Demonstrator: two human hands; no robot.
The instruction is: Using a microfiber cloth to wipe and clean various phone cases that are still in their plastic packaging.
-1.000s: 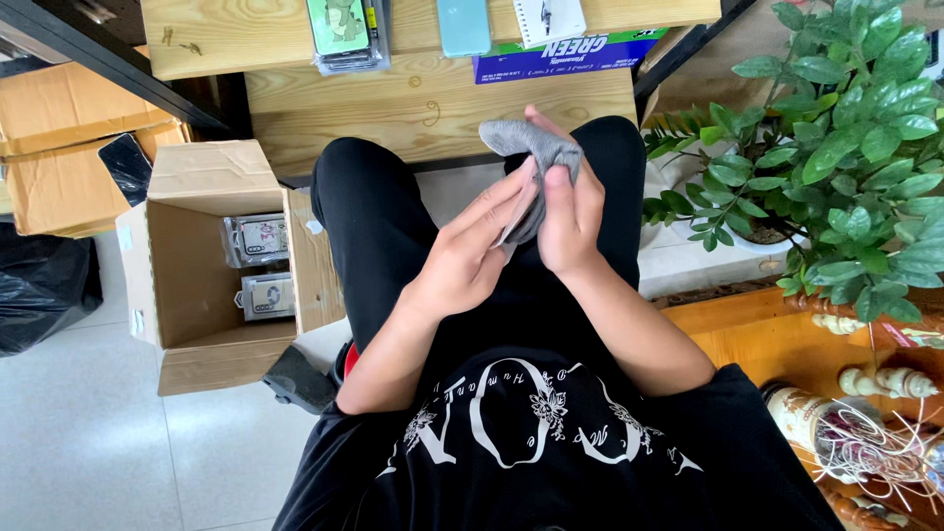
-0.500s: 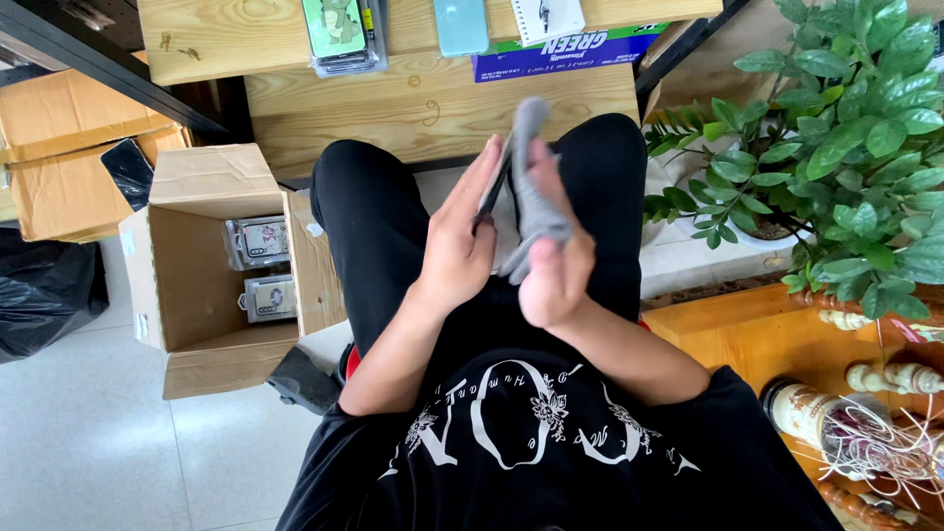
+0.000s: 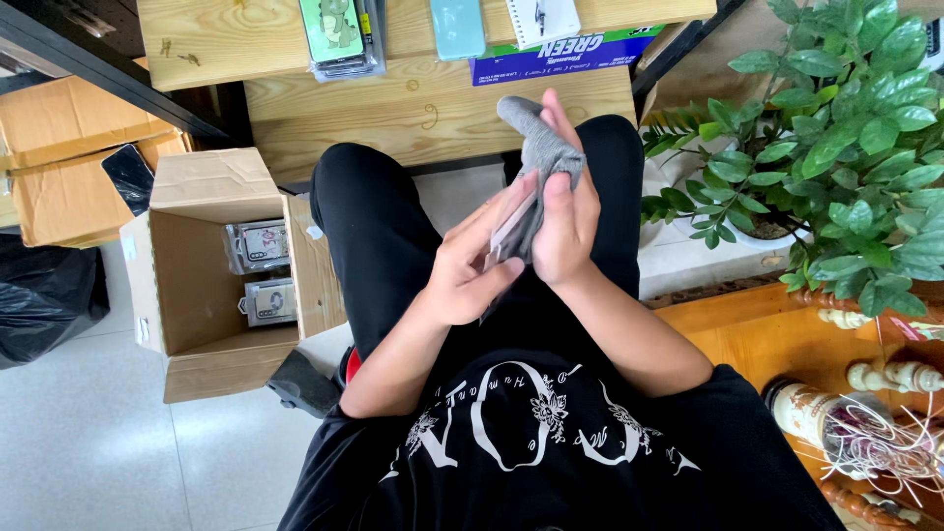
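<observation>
I sit in black clothes with both hands raised over my lap. My right hand (image 3: 562, 211) grips a grey cloth (image 3: 534, 147) and presses it against a thin flat dark object (image 3: 509, 234), likely a phone or case, seen edge-on. My left hand (image 3: 470, 264) holds that flat object from the left, fingers stretched along its side. The cloth covers the object's upper end, so its face is hidden.
An open cardboard box (image 3: 187, 265) with packaged items stands on the floor to my left. A wooden bench (image 3: 413, 108) ahead carries phone cases (image 3: 339, 34) and a blue box (image 3: 565, 54). A leafy potted plant (image 3: 846, 147) fills the right; a black bag (image 3: 44, 295) lies far left.
The right hand slid the cloth down the object toward me, then back up to its far end. The left hand kept its hold throughout.
</observation>
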